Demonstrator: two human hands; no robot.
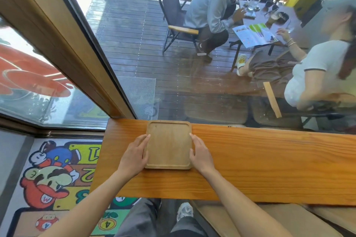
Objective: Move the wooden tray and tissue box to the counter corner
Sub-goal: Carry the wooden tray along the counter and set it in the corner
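Left hand (134,155): bare forearm reaching forward, palm down, fingers extended flat against the left edge of the tray
Right hand (201,155): mirrored on the right edge, fingers extended and pressed to the rim
Grip: tray held between both hands, fingers not curled under
Square light wooden tray with rounded corners (169,145): flat on the long orange-brown wooden counter (269,161), near its left end, far edge by the window glass (173,63)
Tray contents: nothing inside
Tissue box: not in view
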